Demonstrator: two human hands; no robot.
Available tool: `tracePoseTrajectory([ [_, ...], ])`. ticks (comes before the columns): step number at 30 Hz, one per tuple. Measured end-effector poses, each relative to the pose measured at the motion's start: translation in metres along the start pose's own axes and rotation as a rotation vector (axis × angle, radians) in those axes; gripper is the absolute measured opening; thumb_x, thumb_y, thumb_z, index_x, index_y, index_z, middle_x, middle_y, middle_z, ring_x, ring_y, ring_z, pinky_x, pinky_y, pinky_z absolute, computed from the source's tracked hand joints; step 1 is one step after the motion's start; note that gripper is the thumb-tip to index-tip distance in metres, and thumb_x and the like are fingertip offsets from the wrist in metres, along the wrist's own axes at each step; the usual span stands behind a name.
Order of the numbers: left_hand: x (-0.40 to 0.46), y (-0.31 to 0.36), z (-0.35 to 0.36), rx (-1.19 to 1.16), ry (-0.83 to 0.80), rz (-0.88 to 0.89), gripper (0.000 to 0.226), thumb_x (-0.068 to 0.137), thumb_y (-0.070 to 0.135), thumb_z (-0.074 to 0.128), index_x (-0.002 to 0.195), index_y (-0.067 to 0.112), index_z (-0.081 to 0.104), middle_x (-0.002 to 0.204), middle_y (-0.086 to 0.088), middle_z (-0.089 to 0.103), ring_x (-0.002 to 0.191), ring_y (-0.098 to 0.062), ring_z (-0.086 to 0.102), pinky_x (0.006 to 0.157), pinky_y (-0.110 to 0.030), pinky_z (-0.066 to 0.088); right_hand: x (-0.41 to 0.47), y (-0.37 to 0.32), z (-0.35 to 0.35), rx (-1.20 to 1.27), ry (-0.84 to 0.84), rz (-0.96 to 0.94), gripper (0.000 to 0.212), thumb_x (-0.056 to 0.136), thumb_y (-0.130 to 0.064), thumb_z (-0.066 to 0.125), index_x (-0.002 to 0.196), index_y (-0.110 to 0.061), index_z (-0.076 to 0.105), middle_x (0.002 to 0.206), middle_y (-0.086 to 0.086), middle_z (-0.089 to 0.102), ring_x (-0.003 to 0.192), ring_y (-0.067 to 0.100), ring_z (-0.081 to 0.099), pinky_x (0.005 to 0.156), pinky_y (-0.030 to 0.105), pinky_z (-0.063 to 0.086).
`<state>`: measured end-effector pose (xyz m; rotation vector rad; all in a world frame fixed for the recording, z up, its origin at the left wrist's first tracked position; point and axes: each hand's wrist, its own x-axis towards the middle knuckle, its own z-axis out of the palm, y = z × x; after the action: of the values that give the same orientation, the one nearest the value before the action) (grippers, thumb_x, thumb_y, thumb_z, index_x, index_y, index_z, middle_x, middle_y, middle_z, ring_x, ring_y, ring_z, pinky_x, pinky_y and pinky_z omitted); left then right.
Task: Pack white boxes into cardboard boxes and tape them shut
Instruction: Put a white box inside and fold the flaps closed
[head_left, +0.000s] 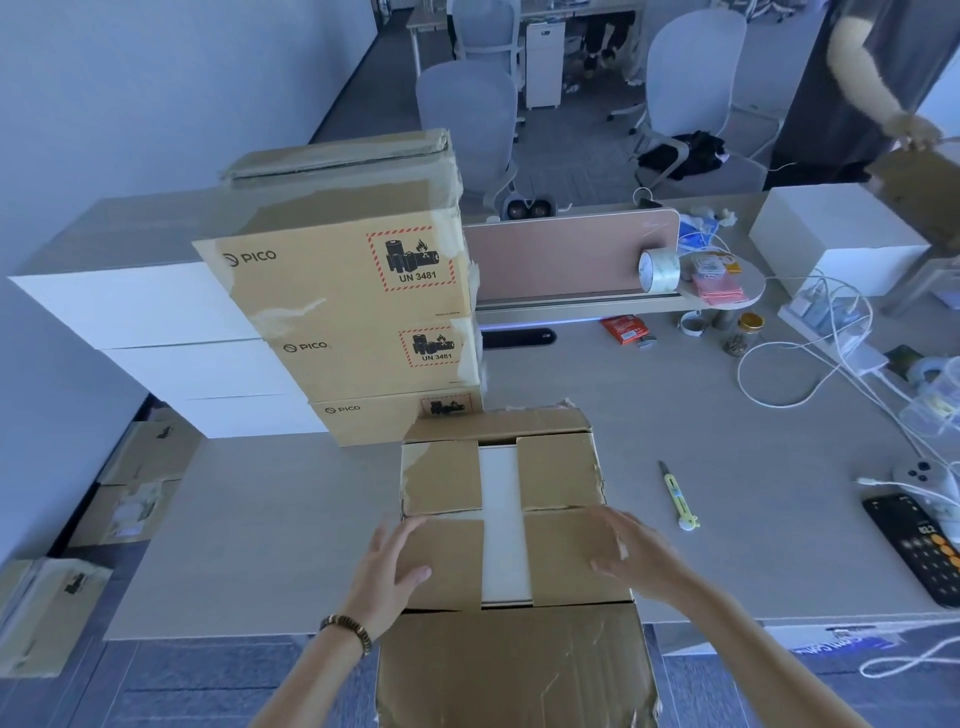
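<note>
A cardboard box stands at the near table edge, its two short flaps folded in. A white box shows through the gap between them. My left hand lies flat on the near left flap, fingers spread. My right hand presses the near right flap the same way. The near long flap hangs down toward me. A roll of clear tape sits on the divider shelf at the back. Three taped PICO cartons are stacked behind left, beside stacked white boxes.
A yellow-green utility knife lies right of the box. A phone, cables and a charger clutter the right side. Another white box stands far right, where another person's hand holds cardboard. Cartons lie on the floor at left.
</note>
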<state>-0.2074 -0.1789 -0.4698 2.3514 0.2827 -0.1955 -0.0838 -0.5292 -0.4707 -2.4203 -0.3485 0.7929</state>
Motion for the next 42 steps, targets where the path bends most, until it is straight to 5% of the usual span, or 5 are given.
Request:
tracePoseTrajectory([
  [4,-0.017,-0.01,-0.002,0.075,-0.029,-0.031,0.023,0.098,0.019,0.059,0.093,0.04,0.056,0.164,-0.005,0.016,0.146,-0.028,0.034,0.113,-0.04,0.038,-0.016,0.023,0.0,0.038,0.01,-0.036,0.057,0.09,-0.022,0.069,0.097,-0.075,0.049,0.124,-0.035,0.048,0.106,-0.003,0.061,0.098,0.033,0.05],
  [16,-0.05,-0.041,-0.022,0.086,-0.267,-0.049,0.077,0.092,-0.006,0.059,0.14,0.051,0.041,0.162,-0.003,0.021,0.114,-0.002,0.061,0.096,-0.014,0.049,-0.044,0.039,-0.004,0.159,-0.182,-0.085,0.077,0.077,-0.035,0.086,0.134,-0.061,0.042,0.134,-0.022,0.054,0.1,-0.001,0.069,0.088,0.027,0.058],
  [30,-0.046,0.005,-0.025,0.011,-0.061,-0.102,0.029,0.088,0.059,0.052,0.112,0.042,0.049,0.113,0.02,0.061,0.095,0.009,0.06,0.067,-0.023,0.057,-0.04,0.023,-0.008,0.363,-0.043,0.028,0.066,0.06,-0.07,0.076,0.115,-0.042,0.052,0.114,-0.015,0.068,0.094,0.0,0.069,0.091,0.034,0.057],
  [34,-0.025,0.01,-0.02,-0.121,0.022,-0.212,0.068,0.086,0.066,0.057,0.135,0.021,0.042,0.108,0.01,0.064,0.095,0.001,0.061,0.07,-0.016,0.049,-0.029,0.014,-0.004,0.277,0.087,0.081,0.091,0.056,-0.093,0.059,0.127,-0.039,0.039,0.103,-0.015,0.064,0.09,0.005,0.069,0.086,0.042,0.058],
  [42,0.008,0.014,-0.008,-0.148,-0.01,-0.346,0.07,0.093,0.039,0.066,0.148,0.015,0.03,0.125,-0.01,0.051,0.113,-0.023,0.052,0.089,-0.033,0.046,-0.007,0.0,0.0,0.219,0.09,0.266,0.05,0.096,-0.048,0.058,0.138,-0.02,0.054,0.106,-0.008,0.067,0.075,0.019,0.072,0.079,0.034,0.057],
])
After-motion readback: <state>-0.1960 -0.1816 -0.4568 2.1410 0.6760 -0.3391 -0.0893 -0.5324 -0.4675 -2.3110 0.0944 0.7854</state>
